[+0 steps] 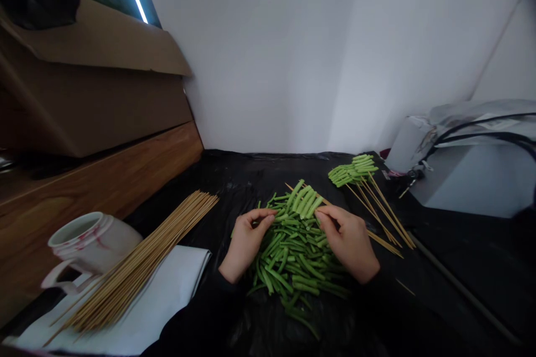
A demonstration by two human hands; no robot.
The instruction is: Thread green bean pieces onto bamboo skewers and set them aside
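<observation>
A heap of cut green bean pieces (293,256) lies on black plastic in front of me, under both hands. My right hand (347,237) is closed at the right end of a short row of bean pieces (307,202) set side by side on thin wooden skewers, and holds this bean skewer over the heap. My left hand (248,237) is closed in a pinch at the heap's left edge, thumb against forefinger. What sits between those fingertips is too small to make out. Finished-looking bean skewers (354,170) lie behind to the right, their bare sticks pointing toward me.
To the left, a bundle of bare skewers (142,262) rests on a folded white cloth or paper (180,273), against a pale mug (98,240) that leans. A cardboard box (125,89) stands farther left. At right are a grey-white container (477,173) and black cables (486,136). A white wall rises behind.
</observation>
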